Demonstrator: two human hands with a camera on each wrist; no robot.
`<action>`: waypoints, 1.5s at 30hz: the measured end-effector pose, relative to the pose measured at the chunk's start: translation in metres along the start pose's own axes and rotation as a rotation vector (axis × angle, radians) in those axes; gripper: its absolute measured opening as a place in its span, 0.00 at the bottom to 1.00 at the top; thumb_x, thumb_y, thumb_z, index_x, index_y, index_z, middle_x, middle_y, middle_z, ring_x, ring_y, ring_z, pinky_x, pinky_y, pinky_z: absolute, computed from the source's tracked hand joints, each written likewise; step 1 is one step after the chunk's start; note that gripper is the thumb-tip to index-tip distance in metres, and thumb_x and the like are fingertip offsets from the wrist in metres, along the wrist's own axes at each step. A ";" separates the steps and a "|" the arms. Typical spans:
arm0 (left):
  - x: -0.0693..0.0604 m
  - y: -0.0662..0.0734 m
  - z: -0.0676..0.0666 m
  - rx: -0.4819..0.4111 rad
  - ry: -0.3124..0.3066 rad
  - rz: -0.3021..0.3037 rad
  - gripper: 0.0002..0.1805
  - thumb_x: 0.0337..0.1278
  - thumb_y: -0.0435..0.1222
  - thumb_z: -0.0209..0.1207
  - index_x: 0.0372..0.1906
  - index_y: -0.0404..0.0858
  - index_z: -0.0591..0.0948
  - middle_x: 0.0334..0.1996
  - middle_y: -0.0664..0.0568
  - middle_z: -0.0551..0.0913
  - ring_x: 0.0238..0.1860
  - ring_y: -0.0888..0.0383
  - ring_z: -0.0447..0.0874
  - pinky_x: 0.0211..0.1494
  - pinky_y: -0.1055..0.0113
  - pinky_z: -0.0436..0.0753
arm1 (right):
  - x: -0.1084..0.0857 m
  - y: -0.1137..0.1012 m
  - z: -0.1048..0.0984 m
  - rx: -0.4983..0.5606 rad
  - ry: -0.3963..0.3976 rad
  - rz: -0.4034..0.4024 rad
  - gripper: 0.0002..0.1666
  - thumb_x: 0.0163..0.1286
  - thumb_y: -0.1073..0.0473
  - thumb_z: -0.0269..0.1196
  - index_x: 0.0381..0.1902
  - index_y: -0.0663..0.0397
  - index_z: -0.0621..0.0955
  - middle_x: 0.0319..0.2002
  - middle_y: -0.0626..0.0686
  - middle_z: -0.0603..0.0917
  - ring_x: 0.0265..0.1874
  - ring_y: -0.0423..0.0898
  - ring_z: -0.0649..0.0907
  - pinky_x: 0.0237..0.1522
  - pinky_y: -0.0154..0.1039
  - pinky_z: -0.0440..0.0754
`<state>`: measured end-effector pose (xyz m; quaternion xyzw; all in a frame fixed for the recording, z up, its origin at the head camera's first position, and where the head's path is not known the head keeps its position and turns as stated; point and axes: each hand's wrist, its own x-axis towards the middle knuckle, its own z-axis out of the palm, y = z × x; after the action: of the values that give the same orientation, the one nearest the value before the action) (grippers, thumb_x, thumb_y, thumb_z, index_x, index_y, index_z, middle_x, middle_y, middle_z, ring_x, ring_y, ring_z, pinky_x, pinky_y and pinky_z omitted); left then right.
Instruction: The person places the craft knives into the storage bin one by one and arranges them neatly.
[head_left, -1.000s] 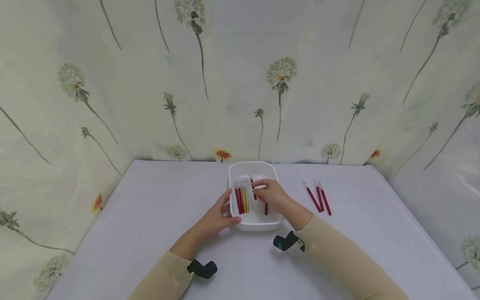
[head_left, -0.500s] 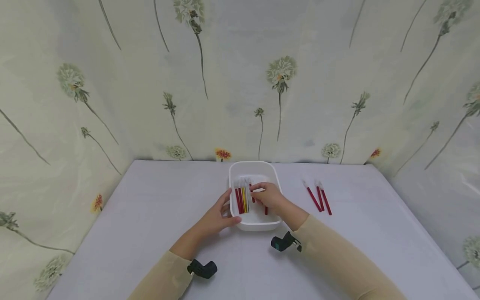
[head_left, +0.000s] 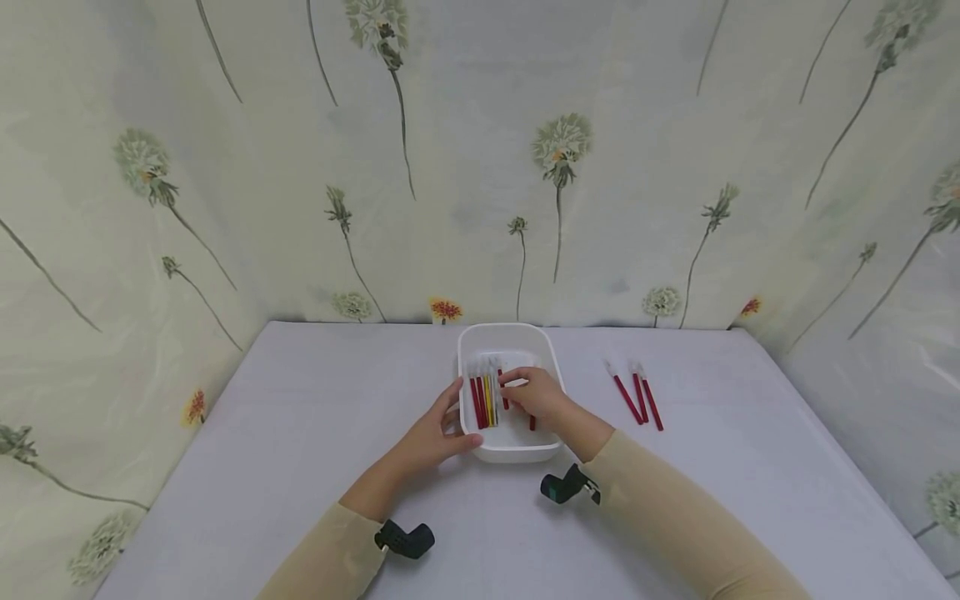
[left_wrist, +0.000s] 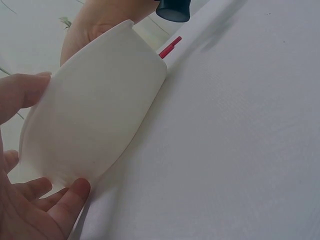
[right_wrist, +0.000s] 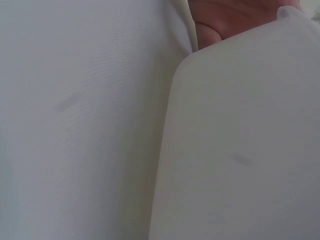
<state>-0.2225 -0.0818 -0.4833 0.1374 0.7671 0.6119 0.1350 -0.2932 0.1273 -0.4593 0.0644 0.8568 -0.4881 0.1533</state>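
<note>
My left hand (head_left: 429, 435) grips the left side of a white plastic tray (head_left: 517, 455). In the left wrist view its thumb lies at the rim and its fingers (left_wrist: 75, 202) press the outer wall. Reaching inside, my right hand (head_left: 546, 398) pinches a slim red pen (head_left: 501, 375) with a clear cap, partly hidden by the fingers. Left of that pen, red pens (head_left: 478, 404), a yellow pen (head_left: 488, 402) and a pale pen (head_left: 495, 410) lie side by side. Another red pen (head_left: 532, 422) shows below the right hand. The tray wall (right_wrist: 240, 125) fills much of the right wrist view.
Three red pens (head_left: 641, 398) with clear caps lie on the white-covered table (head_left: 337, 375), right of the tray. A curtain with printed dandelions (head_left: 562, 150) stands behind the table and at both sides. Each wrist wears a black camera (head_left: 408, 540).
My right hand has lowered and shifted slightly left with the red pen, bringing it beside the row in the tray. The left hand and the tray have stayed in place.
</note>
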 end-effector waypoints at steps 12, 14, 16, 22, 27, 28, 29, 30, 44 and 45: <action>-0.001 0.000 0.000 0.027 0.008 -0.016 0.54 0.59 0.41 0.70 0.81 0.48 0.46 0.80 0.43 0.51 0.76 0.41 0.58 0.66 0.48 0.74 | -0.003 -0.002 0.000 -0.066 -0.004 -0.008 0.15 0.69 0.57 0.66 0.53 0.50 0.83 0.37 0.56 0.82 0.21 0.45 0.71 0.16 0.37 0.75; -0.001 0.000 0.000 0.030 0.010 -0.020 0.54 0.58 0.41 0.70 0.81 0.48 0.46 0.80 0.44 0.51 0.75 0.41 0.58 0.66 0.48 0.74 | -0.003 -0.002 0.000 -0.078 -0.004 -0.011 0.15 0.69 0.57 0.66 0.53 0.50 0.82 0.39 0.56 0.82 0.23 0.46 0.73 0.16 0.37 0.76; -0.001 0.000 0.000 0.028 0.011 -0.022 0.54 0.58 0.41 0.70 0.81 0.48 0.47 0.80 0.44 0.51 0.75 0.41 0.58 0.66 0.48 0.74 | -0.003 -0.002 0.001 -0.085 -0.001 -0.013 0.15 0.68 0.58 0.67 0.53 0.50 0.82 0.40 0.57 0.82 0.25 0.47 0.75 0.16 0.37 0.76; -0.001 -0.001 0.000 0.018 0.013 -0.012 0.54 0.58 0.40 0.70 0.81 0.48 0.47 0.79 0.44 0.52 0.75 0.40 0.59 0.66 0.47 0.75 | -0.004 -0.001 0.001 -0.088 0.009 -0.038 0.14 0.68 0.60 0.66 0.51 0.53 0.83 0.43 0.58 0.82 0.31 0.49 0.77 0.18 0.37 0.74; -0.001 -0.002 0.000 0.004 0.011 0.004 0.54 0.58 0.38 0.70 0.81 0.47 0.47 0.79 0.43 0.52 0.75 0.40 0.60 0.64 0.46 0.76 | -0.005 -0.002 -0.002 -0.071 0.004 -0.059 0.14 0.69 0.60 0.65 0.51 0.54 0.83 0.45 0.58 0.82 0.35 0.50 0.77 0.20 0.38 0.75; -0.001 -0.003 0.000 0.002 0.009 0.007 0.54 0.58 0.38 0.70 0.81 0.47 0.47 0.79 0.43 0.52 0.75 0.39 0.59 0.64 0.46 0.76 | -0.006 -0.002 -0.003 -0.067 0.002 -0.060 0.14 0.69 0.60 0.65 0.51 0.53 0.83 0.46 0.58 0.83 0.36 0.50 0.77 0.21 0.38 0.77; -0.001 -0.003 0.000 0.000 0.008 0.009 0.54 0.59 0.38 0.70 0.81 0.46 0.47 0.79 0.43 0.51 0.75 0.39 0.59 0.64 0.46 0.76 | -0.007 -0.003 -0.005 -0.065 0.000 -0.062 0.14 0.69 0.60 0.65 0.52 0.53 0.83 0.47 0.59 0.83 0.37 0.51 0.78 0.23 0.39 0.79; -0.001 -0.004 0.000 0.001 0.008 0.008 0.54 0.59 0.38 0.70 0.81 0.46 0.47 0.79 0.43 0.51 0.75 0.39 0.59 0.64 0.46 0.76 | -0.008 -0.004 -0.006 -0.069 -0.002 -0.068 0.14 0.70 0.60 0.65 0.52 0.53 0.83 0.48 0.59 0.83 0.39 0.52 0.78 0.26 0.39 0.81; -0.001 0.000 0.001 0.001 0.004 -0.004 0.56 0.57 0.42 0.71 0.81 0.48 0.46 0.80 0.44 0.51 0.75 0.40 0.59 0.66 0.47 0.74 | -0.031 -0.013 -0.047 -0.148 -0.010 -0.191 0.18 0.72 0.57 0.63 0.58 0.54 0.82 0.54 0.59 0.82 0.51 0.56 0.79 0.57 0.55 0.81; -0.001 0.001 0.001 0.005 0.005 -0.006 0.56 0.57 0.42 0.71 0.81 0.48 0.46 0.80 0.44 0.51 0.75 0.41 0.59 0.66 0.47 0.74 | -0.032 -0.013 -0.051 -0.149 -0.008 -0.193 0.18 0.73 0.56 0.63 0.58 0.54 0.81 0.54 0.59 0.82 0.51 0.56 0.79 0.57 0.55 0.81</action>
<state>-0.2211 -0.0814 -0.4829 0.1340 0.7693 0.6101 0.1345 -0.2764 0.1650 -0.4138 -0.0320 0.8923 -0.4358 0.1133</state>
